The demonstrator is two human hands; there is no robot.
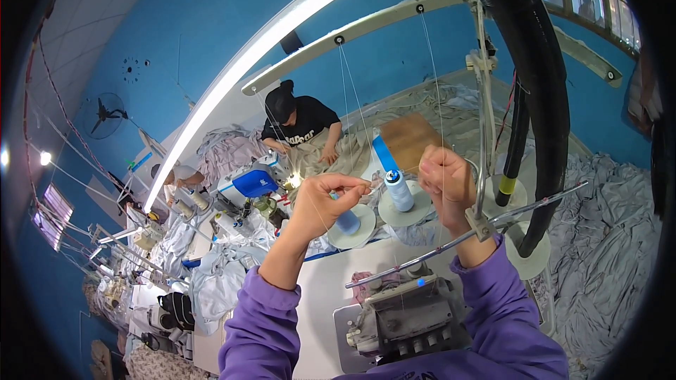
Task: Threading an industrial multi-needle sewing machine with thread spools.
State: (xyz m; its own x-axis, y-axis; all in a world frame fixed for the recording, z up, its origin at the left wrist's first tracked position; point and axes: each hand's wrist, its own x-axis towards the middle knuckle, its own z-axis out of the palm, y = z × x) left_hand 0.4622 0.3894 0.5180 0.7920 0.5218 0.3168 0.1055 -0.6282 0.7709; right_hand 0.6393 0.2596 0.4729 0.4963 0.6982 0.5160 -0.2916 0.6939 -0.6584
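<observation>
My left hand (327, 200) is raised, thumb and forefinger pinched on a thin thread. Close to it, at the same height, my right hand (447, 179) is closed with curled fingers; whatever it may hold is too small to make out. Between the hands stands a light-blue thread cone (399, 194) on a round white holder. Another pale blue thread cone (347, 222) is partly hidden behind my left hand. Below my hands sits a grey overlock sewing machine (408, 313) on a white table. A thin metal rod (394, 271) crosses above the machine.
Overhead, a white thread-guide bar (310, 56) lets threads hang down, beside a long lit tube lamp (253, 63). A thick black hose (546, 98) hangs at right. Across the table a person (299, 123) handles fabric. Grey fabric (598, 239) is heaped at right.
</observation>
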